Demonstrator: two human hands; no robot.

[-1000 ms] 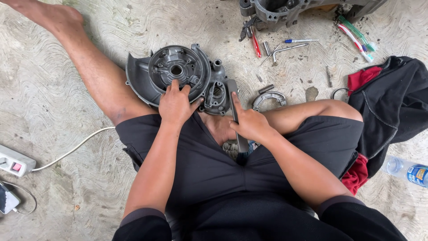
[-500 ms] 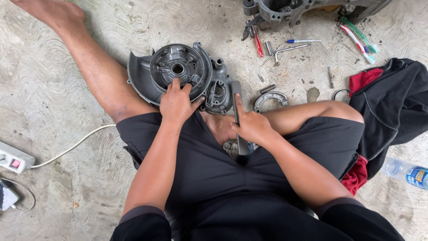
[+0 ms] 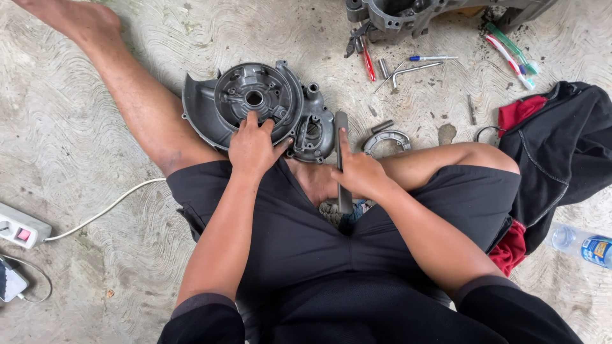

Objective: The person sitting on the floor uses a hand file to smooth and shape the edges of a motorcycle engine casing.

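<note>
A grey metal engine casing (image 3: 255,102) lies on the concrete floor between my legs. My left hand (image 3: 253,145) rests flat on its near rim, fingers spread over the round housing. My right hand (image 3: 358,172) grips a long dark grey bar-shaped tool (image 3: 342,130), which stands nearly upright beside the casing's right side; its lower end shows below my fist (image 3: 345,202). I sit on the floor in black shorts, one leg stretched far left, the other folded to the right.
A second engine block (image 3: 408,13) sits at the top edge, with red-handled pliers (image 3: 368,64), a bent wrench (image 3: 414,69) and toothbrushes (image 3: 510,54) nearby. A curved metal part (image 3: 386,137), black and red cloth (image 3: 561,146), plastic bottle (image 3: 583,245) and white power strip (image 3: 22,226) lie around.
My right hand has raised the bar tool a little so its top end now stands higher next to the casing. The left hand has stayed on the casing.
</note>
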